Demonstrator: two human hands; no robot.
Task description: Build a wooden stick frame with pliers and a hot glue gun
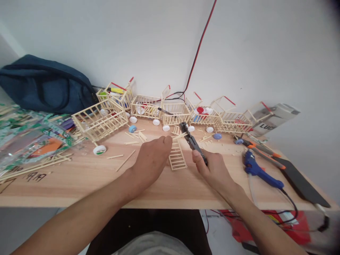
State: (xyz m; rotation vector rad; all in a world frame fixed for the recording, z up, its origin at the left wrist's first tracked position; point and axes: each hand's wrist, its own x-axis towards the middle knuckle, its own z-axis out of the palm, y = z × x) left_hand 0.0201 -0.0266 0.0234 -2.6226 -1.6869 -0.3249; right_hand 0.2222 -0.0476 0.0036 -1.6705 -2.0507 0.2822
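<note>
My left hand (152, 158) is closed in a pinch on thin wooden sticks (179, 136), which reach rightward to a black tool. That tool, which looks like pliers (193, 142), is gripped in my right hand (215, 169), its head pointing up and left. The sticks meet it near its jaws; whether the jaws are closed on them I cannot tell. Below them a ladder-like stick panel (177, 159) lies flat on the wooden table (148, 198), its upper end partly covered. Short stick offcuts (136, 136) are scattered beyond my left hand.
Several small stick-built carts with bottle-cap wheels, including a large one (102, 118), line the back. Plastic packets (34, 141) and a blue bag (45, 85) occupy the left. At right lie a blue glue gun (261, 171), orange-handled pliers (268, 156) and a dark flat blade-like object (302, 182).
</note>
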